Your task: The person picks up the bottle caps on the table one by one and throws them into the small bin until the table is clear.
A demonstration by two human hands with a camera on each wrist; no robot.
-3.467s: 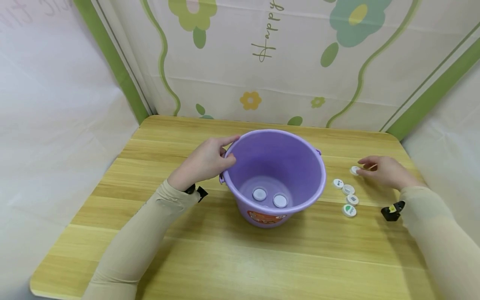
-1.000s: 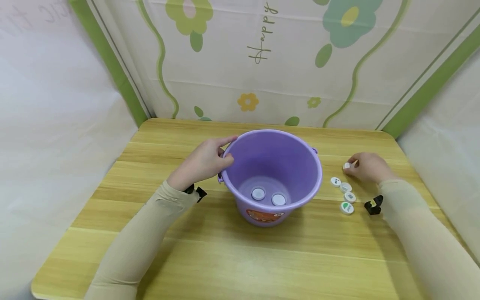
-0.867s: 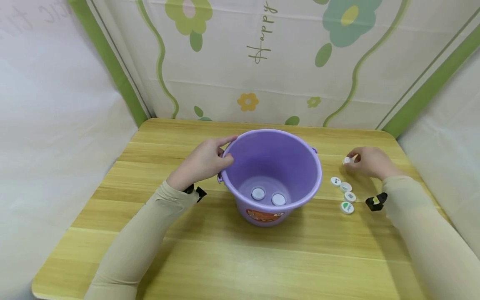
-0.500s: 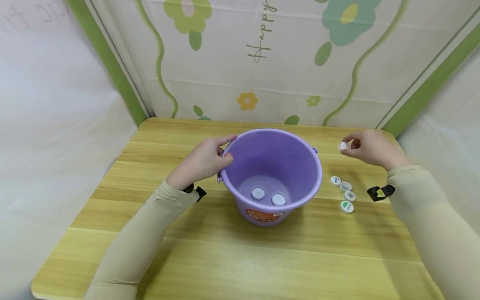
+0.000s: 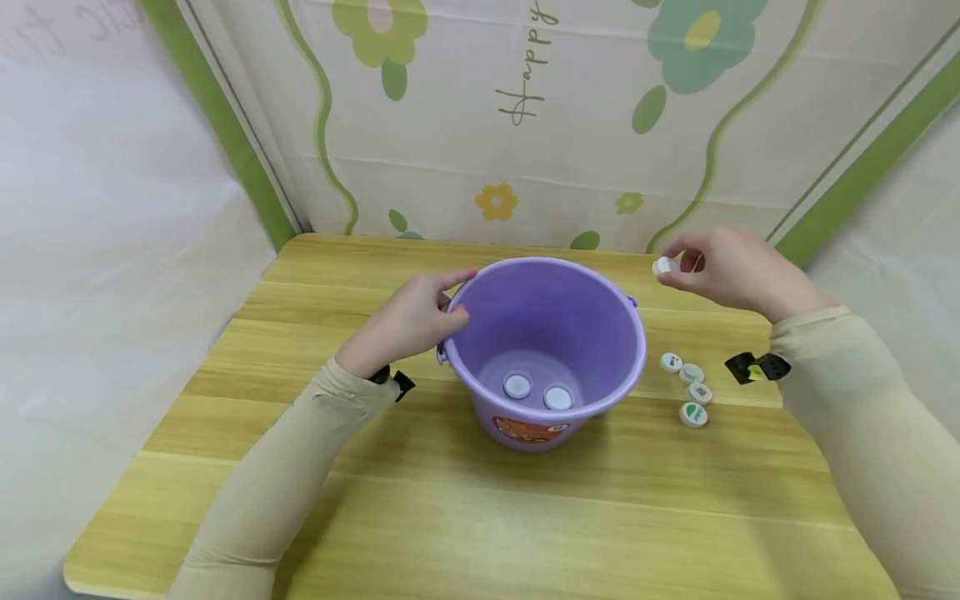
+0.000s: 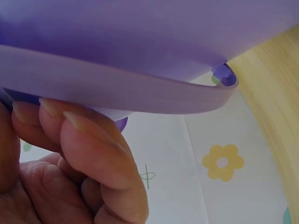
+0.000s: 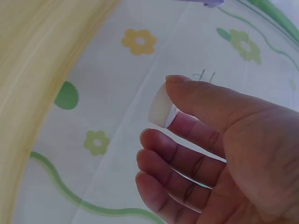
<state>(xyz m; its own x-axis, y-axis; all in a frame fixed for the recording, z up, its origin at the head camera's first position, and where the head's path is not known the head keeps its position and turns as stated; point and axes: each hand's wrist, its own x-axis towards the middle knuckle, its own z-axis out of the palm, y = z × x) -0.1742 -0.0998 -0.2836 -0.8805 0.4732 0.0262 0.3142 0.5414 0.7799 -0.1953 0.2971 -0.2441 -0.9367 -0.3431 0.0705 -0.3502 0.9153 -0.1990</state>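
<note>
A purple bucket (image 5: 555, 317) stands upright on the wooden table. My left hand (image 5: 408, 323) grips its rim on the left side; in the left wrist view the curled fingers (image 6: 93, 149) lie beside the bucket's handle (image 6: 140, 95). Two white bottle caps (image 5: 517, 386) lie on the bucket's floor. Up and to the right of the bucket, my right hand (image 5: 738, 271) pinches a white bottle cap (image 5: 664, 266) between thumb and index finger, above the table. The right wrist view shows that cap (image 7: 161, 107) edge-on, with the other fingers loosely bent.
Several white bottle caps (image 5: 692, 373) with printed tops lie in a short line on the table right of the bucket. A flower-printed curtain (image 5: 450, 125) hangs behind the table's back edge. White cloth (image 5: 112, 250) also hangs at both sides.
My right hand has taken a cap from the table, lifted it and carried it left toward the bucket. The left hand has kept its grip on the rim.
</note>
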